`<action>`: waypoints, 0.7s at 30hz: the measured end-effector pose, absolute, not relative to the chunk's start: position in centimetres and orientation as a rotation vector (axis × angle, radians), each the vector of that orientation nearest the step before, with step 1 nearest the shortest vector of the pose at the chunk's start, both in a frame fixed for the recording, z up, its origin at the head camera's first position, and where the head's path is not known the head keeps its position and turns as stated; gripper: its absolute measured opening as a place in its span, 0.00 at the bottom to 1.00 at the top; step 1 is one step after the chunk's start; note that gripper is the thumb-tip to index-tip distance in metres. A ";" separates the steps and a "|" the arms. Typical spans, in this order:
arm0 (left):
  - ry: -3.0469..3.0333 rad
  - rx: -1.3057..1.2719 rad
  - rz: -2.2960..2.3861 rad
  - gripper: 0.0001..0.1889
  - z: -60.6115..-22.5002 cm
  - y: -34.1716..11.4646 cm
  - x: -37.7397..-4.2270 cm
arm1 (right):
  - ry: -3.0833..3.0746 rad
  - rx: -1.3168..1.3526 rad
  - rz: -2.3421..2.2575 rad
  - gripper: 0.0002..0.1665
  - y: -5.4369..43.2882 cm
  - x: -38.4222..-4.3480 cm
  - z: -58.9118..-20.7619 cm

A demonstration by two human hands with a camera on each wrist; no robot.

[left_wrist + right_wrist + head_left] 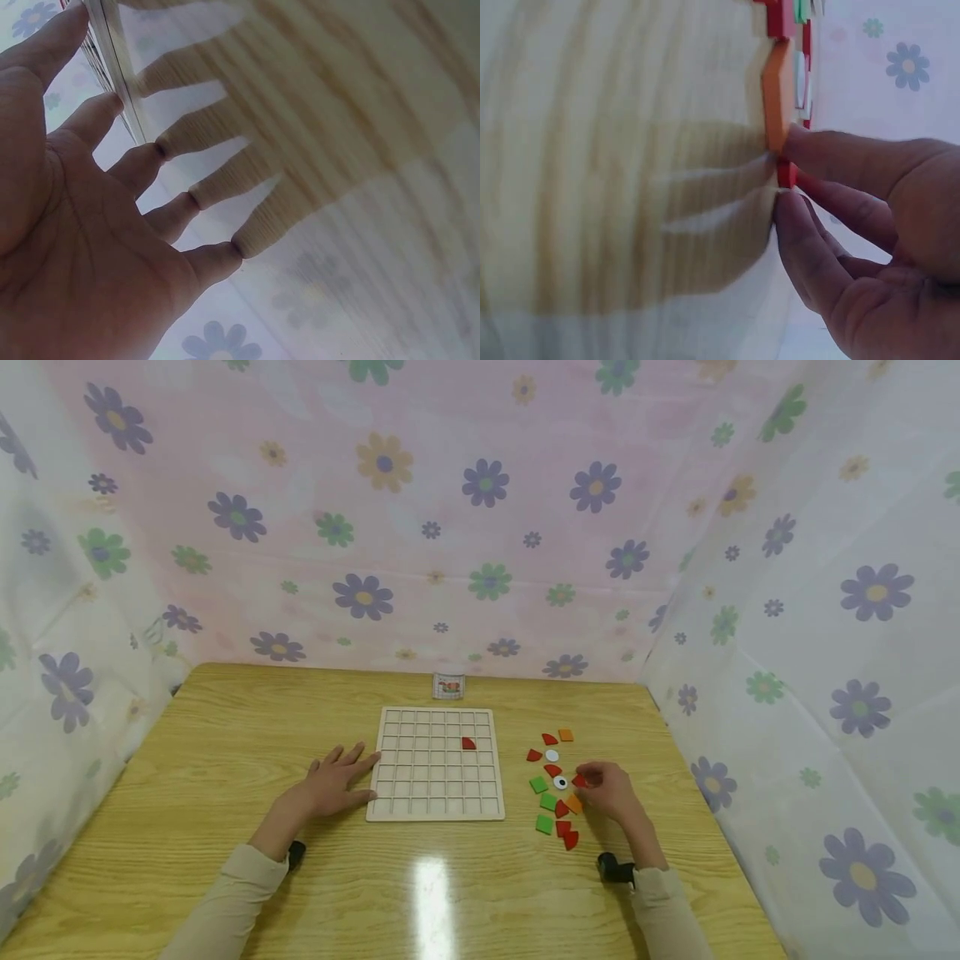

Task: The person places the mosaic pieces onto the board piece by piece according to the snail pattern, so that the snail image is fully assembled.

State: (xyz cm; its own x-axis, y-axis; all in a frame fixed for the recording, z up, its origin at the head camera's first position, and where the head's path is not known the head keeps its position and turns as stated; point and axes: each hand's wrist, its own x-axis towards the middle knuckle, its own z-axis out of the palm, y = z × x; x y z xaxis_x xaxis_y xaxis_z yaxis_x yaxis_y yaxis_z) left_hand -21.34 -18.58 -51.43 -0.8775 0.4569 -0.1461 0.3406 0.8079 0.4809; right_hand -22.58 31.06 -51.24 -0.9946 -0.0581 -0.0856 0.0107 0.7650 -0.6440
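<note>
A pale wooden grid board (435,817) lies on the table, with one red quarter-circle piece (468,743) in a cell towards its upper right. My left hand (333,783) rests with spread fingers at the board's left edge; the left wrist view shows its palm (82,247) and fingertips on the tabletop. To the right of the board, my right hand (611,789) pinches a red quarter-circle piece (579,782) between thumb and fingers. Seen from the right wrist, this red piece (786,174) is low at the table surface, beside an orange piece (778,97).
Loose pieces lie between board and right hand: several green squares (544,824), more red pieces (572,840), an orange square (566,735), a white disc (552,756) and an eye-like disc (560,783). A small picture card (448,686) stands behind the board. Flowered curtains (420,552) surround the table.
</note>
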 end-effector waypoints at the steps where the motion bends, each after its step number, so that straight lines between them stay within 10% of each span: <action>1: 2.736 0.612 0.662 0.38 -51.4 -18.6 -21.3 | 2.848 -0.036 -1.045 0.19 31.2 -22.5 -51.2; 21: 2.743 0.610 0.683 0.38 -51.1 -18.3 -21.0 | 2.837 -0.035 -1.023 0.21 32.1 -21.8 -50.9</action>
